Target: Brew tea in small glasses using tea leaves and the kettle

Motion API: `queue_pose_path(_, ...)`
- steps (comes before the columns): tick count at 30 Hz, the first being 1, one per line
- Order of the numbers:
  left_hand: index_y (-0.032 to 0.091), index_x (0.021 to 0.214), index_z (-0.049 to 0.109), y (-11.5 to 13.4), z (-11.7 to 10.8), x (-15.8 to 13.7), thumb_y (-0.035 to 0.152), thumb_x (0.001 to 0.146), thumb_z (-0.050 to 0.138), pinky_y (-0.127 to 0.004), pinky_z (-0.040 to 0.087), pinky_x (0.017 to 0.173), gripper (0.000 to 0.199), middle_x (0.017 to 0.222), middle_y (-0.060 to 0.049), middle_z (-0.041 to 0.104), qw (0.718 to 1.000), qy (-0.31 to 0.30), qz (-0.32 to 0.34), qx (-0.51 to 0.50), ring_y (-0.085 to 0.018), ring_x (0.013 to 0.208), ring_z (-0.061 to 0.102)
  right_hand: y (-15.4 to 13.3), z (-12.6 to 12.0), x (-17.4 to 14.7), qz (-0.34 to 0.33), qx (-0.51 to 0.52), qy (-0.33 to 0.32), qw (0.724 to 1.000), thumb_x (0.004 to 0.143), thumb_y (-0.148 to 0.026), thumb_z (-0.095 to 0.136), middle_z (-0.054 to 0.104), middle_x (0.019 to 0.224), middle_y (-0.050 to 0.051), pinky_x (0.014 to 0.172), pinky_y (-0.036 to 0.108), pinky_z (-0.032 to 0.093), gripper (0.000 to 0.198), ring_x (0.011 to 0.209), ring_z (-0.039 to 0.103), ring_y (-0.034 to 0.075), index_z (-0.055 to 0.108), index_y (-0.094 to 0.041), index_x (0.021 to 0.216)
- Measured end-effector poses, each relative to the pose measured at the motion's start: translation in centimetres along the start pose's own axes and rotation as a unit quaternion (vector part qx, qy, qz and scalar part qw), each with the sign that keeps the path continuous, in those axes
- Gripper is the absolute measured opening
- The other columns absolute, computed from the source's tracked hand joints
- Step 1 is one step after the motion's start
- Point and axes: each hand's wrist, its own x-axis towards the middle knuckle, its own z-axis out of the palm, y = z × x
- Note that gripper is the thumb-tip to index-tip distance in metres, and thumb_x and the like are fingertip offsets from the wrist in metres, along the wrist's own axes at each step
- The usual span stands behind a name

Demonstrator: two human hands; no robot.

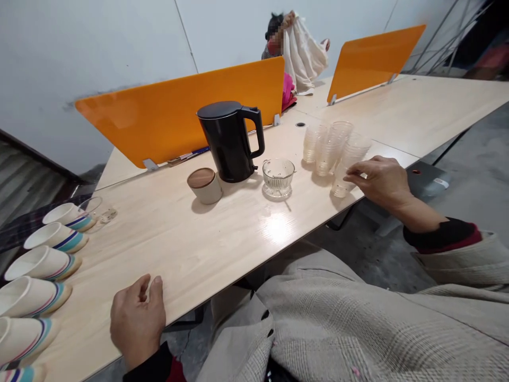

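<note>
Right hand (382, 183) palm-down, pinched together by stacked cups (333, 149), grip uncertain, left hand (138, 318) half-curled, thumb apart, cups upright, axes vertical.

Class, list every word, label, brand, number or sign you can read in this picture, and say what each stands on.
None can be read.
Black kettle: any mark near its base is too small to read.
Grey object at right: its white patch is too blurred to read.
Paper cups: coloured stripes, no legible words.
Stacked clear cups: nothing legible.
</note>
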Motion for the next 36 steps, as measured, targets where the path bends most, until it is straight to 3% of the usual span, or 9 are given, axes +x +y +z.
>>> queue_pose_path(4,0.024,0.100,0.072,0.1,0.0,-0.1,0.059,0.092,0.046,-0.048,0.056,0.090,0.045,0.093,-0.009,0.065,1.000,-0.002,0.006,-0.004,-0.034,0.105,0.065,-0.2,-0.6,-0.3,-0.013,0.005,0.027,1.000,0.097,-0.028,0.068,0.081,0.093,0.011,0.080,0.036,0.045,0.017,0.089,0.067,0.025,0.084,-0.021,0.097)
queue_pose_path(9,0.024,0.099,0.073,0.1,0.1,-0.3,0.060,0.092,0.046,-0.046,0.056,0.090,0.045,0.092,-0.008,0.064,1.000,0.013,0.011,-0.020,-0.033,0.102,0.065,-1.0,-3.5,-1.1,-0.029,0.022,0.141,0.989,0.103,-0.038,0.059,0.081,0.091,0.013,0.091,0.043,0.051,0.030,0.094,0.071,0.029,0.082,-0.021,0.093)
queue_pose_path(12,0.022,0.101,0.073,0.0,0.3,-0.4,0.058,0.093,0.047,-0.046,0.055,0.093,0.045,0.094,-0.008,0.064,0.999,0.017,0.014,-0.026,-0.031,0.100,0.064,-3.2,-6.1,-1.7,-0.050,0.067,0.223,0.971,0.103,-0.045,0.059,0.081,0.091,0.010,0.100,0.047,0.053,0.030,0.097,0.074,0.029,0.079,-0.026,0.093)
queue_pose_path(14,0.020,0.103,0.074,-0.2,0.4,-0.4,0.057,0.094,0.047,-0.045,0.054,0.096,0.046,0.094,-0.009,0.064,0.999,0.014,0.025,-0.030,-0.030,0.100,0.064,-5.7,-7.1,-2.0,-0.079,0.130,0.243,0.958,0.102,-0.044,0.063,0.081,0.091,0.007,0.100,0.047,0.055,0.024,0.094,0.075,0.027,0.078,-0.028,0.093)
queue_pose_path(17,0.019,0.105,0.074,-0.4,0.6,-0.5,0.054,0.095,0.048,-0.042,0.053,0.098,0.045,0.098,-0.009,0.066,0.999,0.007,0.025,-0.043,-0.028,0.098,0.063,-10.8,-6.6,-2.2,-0.162,0.272,0.201,0.927,0.101,-0.036,0.066,0.081,0.088,0.004,0.088,0.040,0.058,0.016,0.085,0.073,0.023,0.077,-0.027,0.093)
queue_pose_path(20,0.018,0.107,0.074,-0.4,0.8,-0.5,0.051,0.095,0.051,-0.041,0.053,0.095,0.042,0.101,-0.009,0.066,0.999,0.008,0.018,-0.045,-0.026,0.095,0.062,-16.7,-4.2,-1.7,-0.248,0.394,0.117,0.877,0.102,-0.031,0.064,0.080,0.087,0.003,0.083,0.039,0.057,0.017,0.084,0.071,0.023,0.077,-0.026,0.092)
queue_pose_path(26,0.017,0.109,0.075,-0.2,0.8,-0.8,0.046,0.096,0.054,-0.038,0.052,0.092,0.038,0.104,-0.009,0.065,0.999,0.006,0.008,-0.048,-0.024,0.092,0.061,-25.9,1.5,-0.6,-0.341,0.415,-0.015,0.844,0.107,-0.033,0.052,0.077,0.090,0.007,0.086,0.040,0.052,0.029,0.088,0.063,0.025,0.077,-0.024,0.094)
queue_pose_path(30,0.017,0.109,0.075,-0.4,1.0,-1.0,0.044,0.097,0.055,-0.038,0.052,0.091,0.035,0.102,-0.009,0.064,0.998,0.013,0.018,-0.058,-0.024,0.090,0.060,-28.4,3.4,-1.4,-0.381,0.381,-0.046,0.841,0.107,-0.027,0.050,0.075,0.087,0.008,0.082,0.037,0.048,0.030,0.088,0.059,0.025,0.075,-0.022,0.093)
queue_pose_path(36,0.021,0.104,0.076,-0.9,1.5,-1.0,0.045,0.095,0.060,-0.038,0.052,0.090,0.030,0.099,-0.007,0.065,0.996,0.038,0.031,-0.074,-0.024,0.087,0.061,-28.9,3.9,-2.9,-0.401,0.355,-0.007,0.845,0.108,-0.025,0.052,0.074,0.084,0.007,0.083,0.036,0.046,0.027,0.087,0.056,0.023,0.075,-0.020,0.094)
